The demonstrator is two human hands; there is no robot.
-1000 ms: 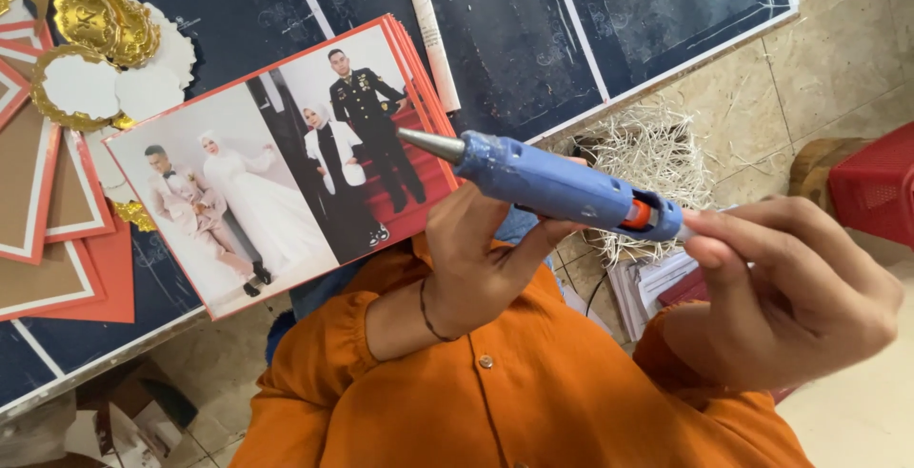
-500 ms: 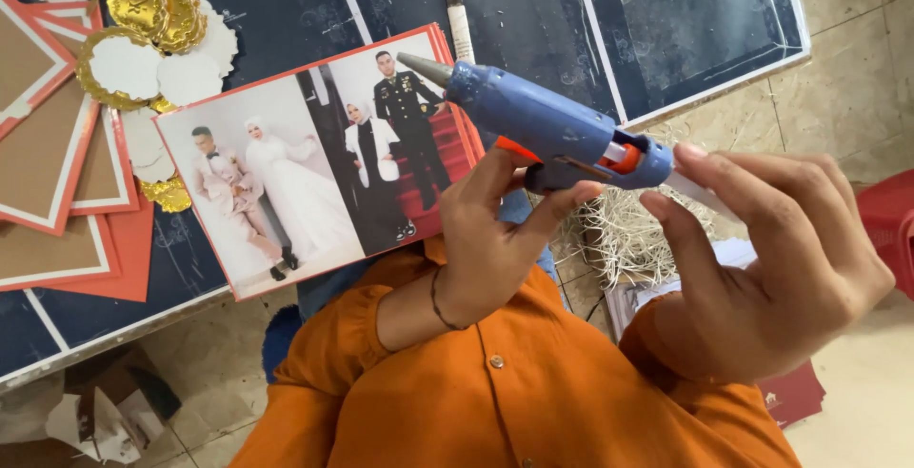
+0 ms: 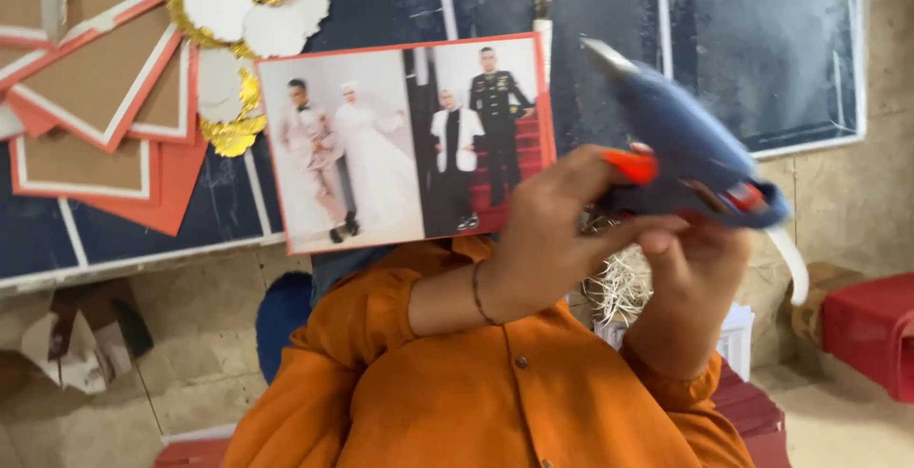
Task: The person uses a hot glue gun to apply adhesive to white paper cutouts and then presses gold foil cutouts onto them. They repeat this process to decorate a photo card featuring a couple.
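Currently a blue glue gun (image 3: 690, 149) with an orange trigger is held up between the two hands, its metal tip aimed toward the upper right corner of a red-bordered photo card (image 3: 405, 139) that lies on a dark board (image 3: 752, 39). The left hand (image 3: 552, 230), with a thin bracelet at the wrist, is wrapped around the grip just under the trigger, its fingers closed on the gun. The right hand (image 3: 695, 263) is placed beneath the rear of the gun; its fingers are curled against the underside, though how firmly they are pressed cannot be told through the blur. A white cord is seen trailing from the back. Left of the card, brown cards with red borders (image 3: 95, 97) and white and gold paper circles (image 3: 243, 11) are spread out. For a clean glue line, the tip is best brought low and close to the card's edge, the gun steadied by both hands, and the trigger squeezed gently so that no blob is pushed onto the photos.
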